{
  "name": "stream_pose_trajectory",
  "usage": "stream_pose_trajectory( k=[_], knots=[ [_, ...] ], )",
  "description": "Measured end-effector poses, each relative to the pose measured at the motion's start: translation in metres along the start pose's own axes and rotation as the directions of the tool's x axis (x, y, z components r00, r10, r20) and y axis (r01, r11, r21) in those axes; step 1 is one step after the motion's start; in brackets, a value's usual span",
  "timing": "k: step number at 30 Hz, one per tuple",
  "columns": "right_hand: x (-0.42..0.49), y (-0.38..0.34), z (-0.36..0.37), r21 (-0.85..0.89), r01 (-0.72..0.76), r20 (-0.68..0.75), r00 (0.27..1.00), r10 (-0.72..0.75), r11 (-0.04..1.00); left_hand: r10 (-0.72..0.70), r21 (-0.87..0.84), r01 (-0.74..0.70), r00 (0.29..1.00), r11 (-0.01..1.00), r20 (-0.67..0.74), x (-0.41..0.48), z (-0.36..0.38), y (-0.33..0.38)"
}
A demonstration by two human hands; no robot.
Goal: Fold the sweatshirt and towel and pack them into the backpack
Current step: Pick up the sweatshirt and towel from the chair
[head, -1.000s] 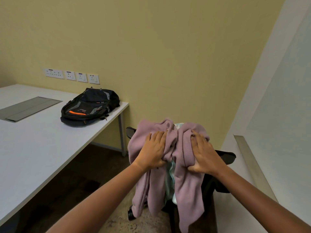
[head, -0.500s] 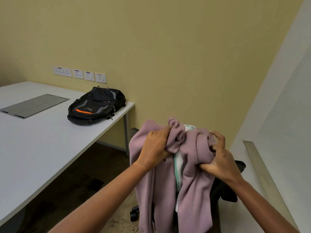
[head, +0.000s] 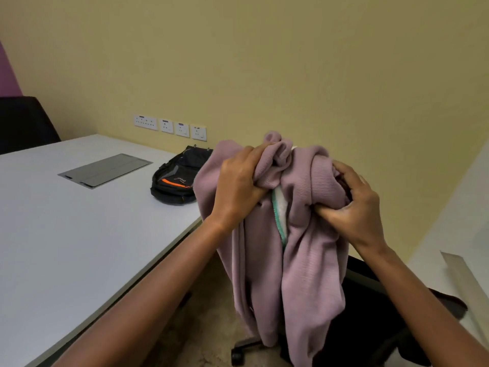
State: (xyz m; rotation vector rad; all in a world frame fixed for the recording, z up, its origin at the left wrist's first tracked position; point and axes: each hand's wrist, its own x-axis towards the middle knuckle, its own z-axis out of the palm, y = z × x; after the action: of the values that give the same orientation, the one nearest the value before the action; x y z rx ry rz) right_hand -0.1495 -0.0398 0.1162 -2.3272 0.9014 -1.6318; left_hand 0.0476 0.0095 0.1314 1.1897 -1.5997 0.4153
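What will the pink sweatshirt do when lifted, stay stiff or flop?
Probably flop: the sweatshirt bunches and hangs in long folds. Likely light: the left hand and right hand hold it by gripped fabric. The towel inside might slip out.

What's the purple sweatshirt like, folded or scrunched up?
Scrunched. The sweatshirt hangs in loose wrinkles, its top bunched in the left hand and right hand.

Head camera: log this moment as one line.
left hand grips sweatshirt | right hand grips sweatshirt | towel showing between its folds | backpack on table | folding, packing not yet done
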Motion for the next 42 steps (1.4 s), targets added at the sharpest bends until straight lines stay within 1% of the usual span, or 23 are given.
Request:
stream_pose_trajectory(
  k=[4, 7, 13, 16, 24, 33, 37, 39, 42],
  knots=[
    [0.014, -0.020, 0.055, 0.073, 0.036, 0.004, 0.999, -0.036, 0.997, -0.017, 0.149, 0.023, 0.999, 0.989, -0.042, -0.001, -0.034, -0.040],
    [0.022, -0.037, 0.098, 0.129, 0.074, -0.004, 0.997, -0.074, 0.989, -0.045, 0.206, 0.060, 0.996, 0.977, -0.077, -0.007, -0.063, -0.070],
    [0.040, -0.075, 0.177, 0.166, 0.280, -0.026, 0.960, -0.279, 0.946, -0.110, 0.311, 0.148, 0.984, 0.939, -0.137, -0.022, -0.126, -0.118],
    [0.049, -0.097, 0.220, 0.221, 0.336, -0.018, 0.940, -0.340, 0.916, -0.122, 0.370, 0.181, 0.977, 0.911, -0.177, -0.031, -0.161, -0.145],
    [0.069, -0.144, 0.323, 0.375, 0.373, 0.021, 0.912, -0.410, 0.849, -0.134, 0.533, 0.268, 0.952, 0.803, -0.276, -0.046, -0.233, -0.205],
    [0.098, -0.171, 0.426, 0.538, 0.427, 0.013, 0.858, -0.513, 0.727, -0.130, 0.639, 0.325, 0.934, 0.697, -0.333, -0.052, -0.277, -0.273],
    [0.122, -0.181, 0.470, 0.593, 0.422, 0.024, 0.842, -0.539, 0.686, -0.115, 0.694, 0.340, 0.929, 0.634, -0.351, -0.042, -0.295, -0.306],
    [0.134, -0.187, 0.490, 0.620, 0.430, 0.015, 0.830, -0.557, 0.657, -0.109, 0.717, 0.358, 0.923, 0.599, -0.369, -0.037, -0.304, -0.321],
    [0.150, -0.197, 0.520, 0.645, 0.455, -0.030, 0.818, -0.575, 0.614, -0.066, 0.768, 0.342, 0.928, 0.541, -0.366, -0.029, -0.317, -0.341]
  ],
)
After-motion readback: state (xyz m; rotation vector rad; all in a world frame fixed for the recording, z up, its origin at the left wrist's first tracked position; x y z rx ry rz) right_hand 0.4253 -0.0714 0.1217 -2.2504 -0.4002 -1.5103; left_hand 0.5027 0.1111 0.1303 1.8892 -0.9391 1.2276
